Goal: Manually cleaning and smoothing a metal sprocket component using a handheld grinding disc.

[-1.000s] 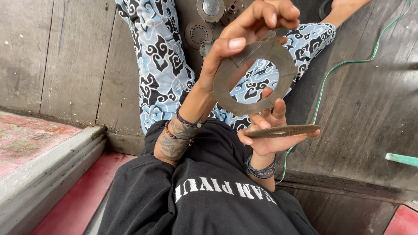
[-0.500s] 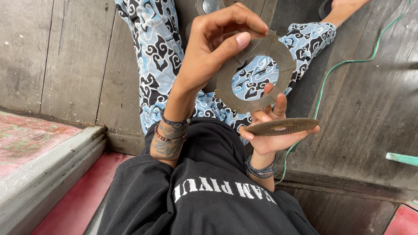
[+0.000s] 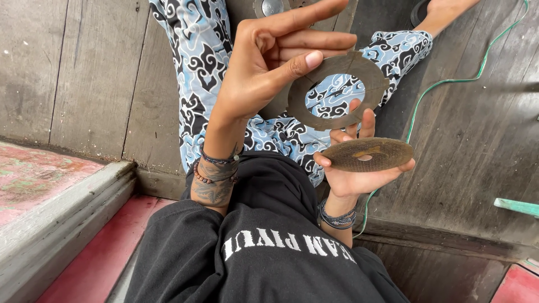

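From the head camera, the left hand (image 3: 264, 67) pinches a flat grey ring (image 3: 337, 90) between thumb and forefinger, its other fingers spread above; the palm hides the ring's left edge. The right hand (image 3: 359, 168) holds a thin brown disc (image 3: 368, 154) edge-on, fingers curled beneath and mostly hidden. Behind, patterned trousers (image 3: 191, 73) and a green cable (image 3: 449, 81) run out of frame.
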